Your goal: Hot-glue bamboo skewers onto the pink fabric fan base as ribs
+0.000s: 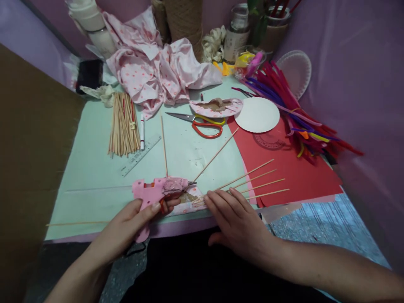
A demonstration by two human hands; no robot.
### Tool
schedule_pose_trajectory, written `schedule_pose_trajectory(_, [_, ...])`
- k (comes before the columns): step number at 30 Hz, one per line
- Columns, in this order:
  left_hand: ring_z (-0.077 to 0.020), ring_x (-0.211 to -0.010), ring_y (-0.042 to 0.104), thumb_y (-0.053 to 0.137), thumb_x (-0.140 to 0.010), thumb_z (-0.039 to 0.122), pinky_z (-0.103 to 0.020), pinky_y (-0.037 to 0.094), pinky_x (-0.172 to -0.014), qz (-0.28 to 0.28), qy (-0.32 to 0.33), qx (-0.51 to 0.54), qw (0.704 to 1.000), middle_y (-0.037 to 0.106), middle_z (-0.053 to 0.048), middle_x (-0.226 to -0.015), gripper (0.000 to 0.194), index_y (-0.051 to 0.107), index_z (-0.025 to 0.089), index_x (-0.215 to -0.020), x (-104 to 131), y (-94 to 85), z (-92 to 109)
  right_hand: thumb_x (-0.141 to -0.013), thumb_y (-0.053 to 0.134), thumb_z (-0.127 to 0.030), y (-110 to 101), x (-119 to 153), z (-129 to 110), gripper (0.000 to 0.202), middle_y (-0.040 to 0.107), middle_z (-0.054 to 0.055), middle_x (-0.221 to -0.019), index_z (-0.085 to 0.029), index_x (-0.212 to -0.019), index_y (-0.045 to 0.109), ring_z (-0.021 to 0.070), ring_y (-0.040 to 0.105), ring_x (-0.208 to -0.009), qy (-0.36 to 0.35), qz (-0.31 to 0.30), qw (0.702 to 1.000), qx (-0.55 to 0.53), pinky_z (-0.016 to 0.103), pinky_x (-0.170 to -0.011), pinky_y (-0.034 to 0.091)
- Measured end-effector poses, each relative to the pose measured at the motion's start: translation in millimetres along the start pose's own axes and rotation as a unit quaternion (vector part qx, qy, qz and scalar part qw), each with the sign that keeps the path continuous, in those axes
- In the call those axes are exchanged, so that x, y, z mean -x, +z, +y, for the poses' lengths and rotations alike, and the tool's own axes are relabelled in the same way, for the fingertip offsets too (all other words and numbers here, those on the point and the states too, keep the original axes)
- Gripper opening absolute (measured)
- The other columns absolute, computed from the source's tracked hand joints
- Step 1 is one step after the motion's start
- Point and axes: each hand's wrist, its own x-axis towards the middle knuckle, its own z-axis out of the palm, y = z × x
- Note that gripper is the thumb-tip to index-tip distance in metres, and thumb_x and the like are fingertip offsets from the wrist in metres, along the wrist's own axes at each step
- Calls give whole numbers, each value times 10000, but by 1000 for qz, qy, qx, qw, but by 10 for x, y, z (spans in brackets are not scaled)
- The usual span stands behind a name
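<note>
My left hand (134, 219) is closed round the handle of a pink hot glue gun (172, 186), whose nozzle points right. A clear glue stick (101, 189) trails from its back. Under the nozzle lies a dotted-fabric piece (183, 208) with a brown middle, partly hidden by the gun and my hands. Thin wooden skewers (217, 153) fan out from it; several on the right pass by my right fingertips. My right hand (238, 219) lies flat, fingers stretched out, touching the skewers' inner ends and the fabric's edge.
A bundle of skewers (123, 130), a marker (142, 132) and a ruler (142, 155) lie left. Scissors (206, 128), a fabric-covered ring (202, 109) and a white disc (257, 115) lie beyond. Red paper (293, 176) and pipe cleaners (303, 115) lie right; crumpled fabric (164, 71) lies behind.
</note>
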Motion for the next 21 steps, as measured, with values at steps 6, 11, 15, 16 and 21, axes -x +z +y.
schedule_pose_trajectory(6, [-166, -571, 486, 647, -720, 690, -280, 406, -541, 9, -28, 20, 999, 493, 43, -575, 507, 523, 218, -579, 12, 18, 27, -1007, 461, -284, -173, -144, 307, 313, 661, 148, -1181, -124, -1223, 621, 259, 559, -1129, 53, 20, 994, -92, 523, -1078, 390])
schedule_pose_trajectory(11, [-208, -677, 600, 661, -729, 644, -293, 485, -630, -22, -39, 30, 999, 651, 1, -673, 445, 631, 205, -661, -20, -10, 5, -1004, 444, -195, -324, -315, 739, 271, 667, 145, -1138, -146, -1183, 642, 231, 600, -1028, 25, 8, 989, -145, 422, -884, 516])
schedule_pose_trajectory(15, [-228, -721, 643, 674, -726, 588, -296, 507, -657, -32, -42, 55, 997, 702, -13, -707, 386, 633, 215, -638, 1, 15, 47, -1011, 469, -264, -283, -300, 695, 326, 665, 151, -1229, -110, -1261, 609, 249, 585, -1133, -68, 6, 992, -108, 440, -963, 491])
schedule_pose_trajectory(16, [-227, -721, 643, 676, -722, 579, -296, 507, -660, -24, -42, 67, 997, 705, -11, -701, 377, 617, 222, -614, 16, 31, 73, -1009, 480, -287, -253, -269, 628, 357, 653, 148, -1275, -102, -1294, 590, 261, 567, -1180, -78, 5, 993, -89, 465, -1012, 462])
schedule_pose_trajectory(21, [-231, -775, 655, 675, -712, 539, -301, 514, -732, 4, -47, 95, 994, 730, -8, -741, 326, 628, 236, -603, 61, 82, 163, -1017, 452, -373, -151, -112, 372, 486, 565, 117, -1434, -98, -1416, 489, 276, 468, -1328, -67, -8, 996, -52, 490, -1131, 353])
